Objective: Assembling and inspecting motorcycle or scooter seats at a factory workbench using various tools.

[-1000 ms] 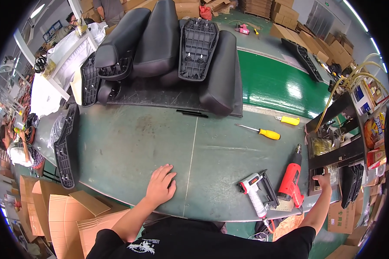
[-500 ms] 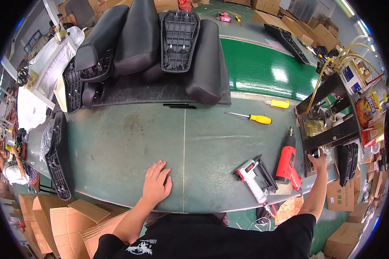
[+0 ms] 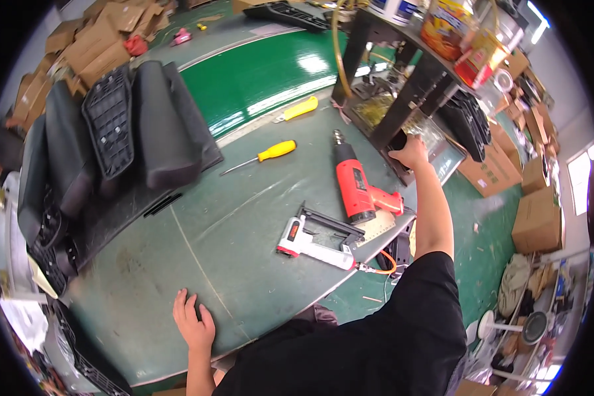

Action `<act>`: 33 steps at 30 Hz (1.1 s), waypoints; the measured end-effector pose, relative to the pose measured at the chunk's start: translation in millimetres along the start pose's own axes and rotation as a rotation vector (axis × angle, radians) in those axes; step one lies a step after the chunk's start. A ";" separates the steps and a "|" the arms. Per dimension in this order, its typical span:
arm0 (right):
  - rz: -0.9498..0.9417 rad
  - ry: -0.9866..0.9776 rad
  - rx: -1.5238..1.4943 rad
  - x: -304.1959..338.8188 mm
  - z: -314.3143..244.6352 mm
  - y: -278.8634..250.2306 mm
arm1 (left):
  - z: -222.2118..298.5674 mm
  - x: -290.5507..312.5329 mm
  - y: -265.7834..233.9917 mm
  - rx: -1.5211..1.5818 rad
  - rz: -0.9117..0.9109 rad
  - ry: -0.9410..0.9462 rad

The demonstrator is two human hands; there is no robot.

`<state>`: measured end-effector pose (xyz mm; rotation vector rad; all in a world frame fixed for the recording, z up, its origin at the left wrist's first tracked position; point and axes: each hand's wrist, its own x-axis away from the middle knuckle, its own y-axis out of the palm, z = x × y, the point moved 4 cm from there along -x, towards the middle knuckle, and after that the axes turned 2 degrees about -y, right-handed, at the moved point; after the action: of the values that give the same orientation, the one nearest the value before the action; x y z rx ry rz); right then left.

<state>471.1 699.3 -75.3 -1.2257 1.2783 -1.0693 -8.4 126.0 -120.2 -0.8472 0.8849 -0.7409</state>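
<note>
Counter (image 3: 244, 211) lies nearest, under the left hand (image 3: 193, 323), which rests on it close to the edge, holding nothing, its fingers a little apart. Beyond that lie the staple gun (image 3: 320, 253) and heat gun (image 3: 354, 188), neither in use. The right hand (image 3: 414, 155) reaches into the low part of the rack (image 3: 401, 103) at the counter's right; I cannot tell whether its fingers are apart or clamped on something, so nothing there can be counted as done. Farther off, the screwdriver (image 3: 277, 151) and knife (image 3: 300, 109) lie unheld, with black strips (image 3: 162, 204) to their left. At the far left are the seats (image 3: 168, 132), black, one showing its ribbed base (image 3: 109, 122). Neither hand is on them, and whether they are finished or lack something cannot be judged.
</note>
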 end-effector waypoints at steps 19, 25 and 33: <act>0.560 -0.197 0.003 79.5 23.2 -23.8 | 7.2 0.9 2.5 -0.074 -0.012 -0.030; 0.422 -0.154 -0.240 53.1 30.7 -15.0 | 4.9 0.8 1.1 -0.080 0.025 -0.043; 0.253 -0.085 -0.289 14.9 19.3 -11.6 | 5.3 -5.4 -7.3 -0.057 0.065 -0.057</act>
<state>491.9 684.4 -66.7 -1.2653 1.5124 -0.6603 -7.5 128.7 -110.1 -0.8820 0.8822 -0.6340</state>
